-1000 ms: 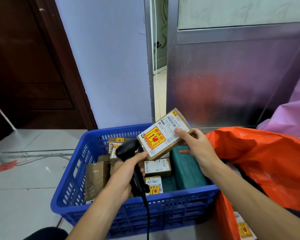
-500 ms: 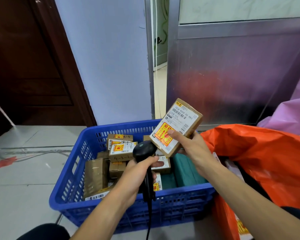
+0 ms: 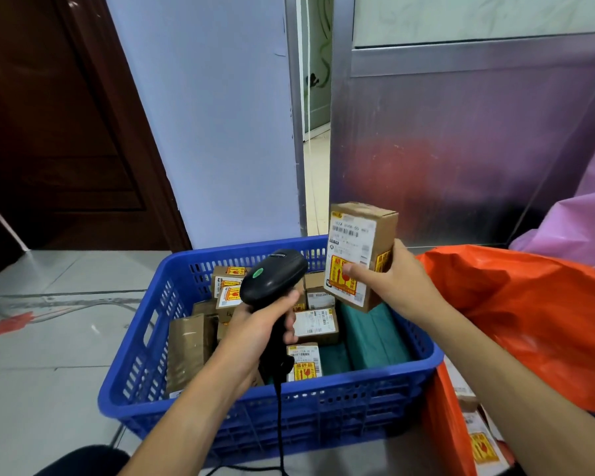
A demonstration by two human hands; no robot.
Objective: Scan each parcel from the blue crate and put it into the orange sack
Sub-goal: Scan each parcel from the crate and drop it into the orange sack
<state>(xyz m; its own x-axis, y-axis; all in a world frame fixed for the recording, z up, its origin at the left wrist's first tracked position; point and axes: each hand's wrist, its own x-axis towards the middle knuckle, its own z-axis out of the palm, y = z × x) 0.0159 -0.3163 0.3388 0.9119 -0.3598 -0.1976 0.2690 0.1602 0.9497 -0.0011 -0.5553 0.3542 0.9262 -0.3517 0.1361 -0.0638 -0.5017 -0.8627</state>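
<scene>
My right hand [image 3: 394,285] grips a small cardboard parcel [image 3: 359,235] upright above the blue crate [image 3: 145,341], its white label and yellow-red sticker facing me. Just left of it, my left hand [image 3: 255,333] holds a black handheld scanner [image 3: 272,276] by its handle, its head raised toward the parcel's label and its cable hanging down. Several more labelled cardboard parcels [image 3: 315,322] and teal packets [image 3: 371,334] lie inside the crate. To the right, the orange sack [image 3: 536,310] stands open with labelled parcels [image 3: 483,444] visible inside near the bottom edge.
The crate sits on a grey tiled floor [image 3: 49,355]. Behind it stand a pale wall [image 3: 207,132], a dark wooden door [image 3: 55,125] at the left and a metal panel [image 3: 461,149]. A purple plastic bag [image 3: 577,221] lies behind the sack.
The right hand has turned the parcel from tilted to upright and shifted it right. My left hand has lifted the scanner so that its head sits higher, beside the parcel.
</scene>
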